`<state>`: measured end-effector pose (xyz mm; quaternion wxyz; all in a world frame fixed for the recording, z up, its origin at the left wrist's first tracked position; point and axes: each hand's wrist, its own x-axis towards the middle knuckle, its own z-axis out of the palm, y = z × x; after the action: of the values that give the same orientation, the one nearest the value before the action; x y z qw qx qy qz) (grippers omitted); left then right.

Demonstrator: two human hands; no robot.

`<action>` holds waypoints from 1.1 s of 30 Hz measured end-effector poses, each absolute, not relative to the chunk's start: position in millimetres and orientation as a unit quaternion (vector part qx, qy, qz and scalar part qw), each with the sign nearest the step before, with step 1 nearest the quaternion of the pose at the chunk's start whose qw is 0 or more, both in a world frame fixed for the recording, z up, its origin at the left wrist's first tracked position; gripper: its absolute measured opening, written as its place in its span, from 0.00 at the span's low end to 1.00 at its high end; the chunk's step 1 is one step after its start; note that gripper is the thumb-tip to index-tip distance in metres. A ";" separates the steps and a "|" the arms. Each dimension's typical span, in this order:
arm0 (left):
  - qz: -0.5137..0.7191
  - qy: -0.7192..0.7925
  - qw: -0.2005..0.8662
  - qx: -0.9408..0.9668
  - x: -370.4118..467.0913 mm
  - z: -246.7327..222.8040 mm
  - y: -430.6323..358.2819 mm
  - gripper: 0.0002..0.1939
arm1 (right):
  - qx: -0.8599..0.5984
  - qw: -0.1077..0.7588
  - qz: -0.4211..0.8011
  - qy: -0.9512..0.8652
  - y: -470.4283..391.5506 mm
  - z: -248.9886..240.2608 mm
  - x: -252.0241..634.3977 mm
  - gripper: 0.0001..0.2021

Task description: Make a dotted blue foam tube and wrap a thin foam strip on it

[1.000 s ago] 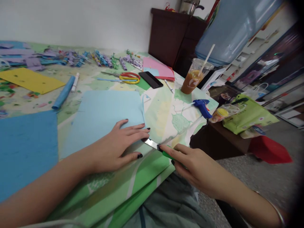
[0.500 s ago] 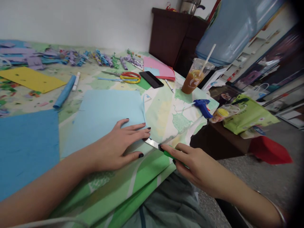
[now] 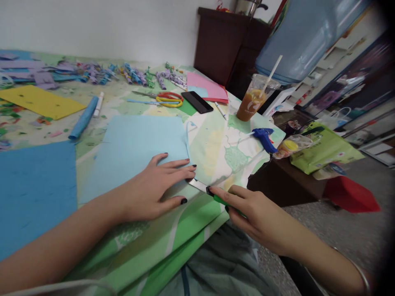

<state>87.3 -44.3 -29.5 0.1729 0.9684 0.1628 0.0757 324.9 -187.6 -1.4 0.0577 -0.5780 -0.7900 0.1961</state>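
**Knife (image 3: 200, 186) set at the edge of pale blue paper (image 3: 143, 137)**

The right grip (image 3: 261, 218) is closed around the knife's green handle (image 3: 218, 199), with the index finger lying forward along it, probably to steer the blade. The left grip (image 3: 151, 189) is spread palm down on the paper's near part, fingers fanned and thumb held apart, likely so the sheet cannot slide on the cloth-covered surface (image 3: 203, 154).

The knife lies just ahead of the right grip. Its long axis runs slantwise from there toward the left grip, the tip pointing leftward and slightly away from the person. That tip ends beside the left fingertips; whether it sits under or over the paper I cannot tell.

Beyond the left fingertips, a narrow strip (image 3: 187, 139) curls along the sheet's side. Farther out lie the scissors (image 3: 169, 99) and phone (image 3: 197, 102), presumably kept aside for elbow room; a blue glue gun (image 3: 263, 139) rests beyond the right grip.
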 end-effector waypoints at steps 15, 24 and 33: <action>0.066 0.139 0.174 0.973 84.6 -27.2 -43.4 0.24 | -0.585 0.047 0.172 -0.792 -187.4 0.4 323.3 0.24; 0.054 0.144 0.177 0.972 84.3 -26.2 -42.2 0.25 | -0.585 0.029 0.208 -0.784 -187.3 0.4 329.0 0.25; 0.051 0.145 0.181 0.971 83.1 -27.0 -41.3 0.24 | -0.598 0.010 0.224 -0.769 -193.8 8.4 335.8 0.24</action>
<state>83.1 -41.3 -27.0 0.1815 0.9713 0.1450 0.0506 335.8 -193.8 8.4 0.0095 -0.5982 -0.7694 0.2237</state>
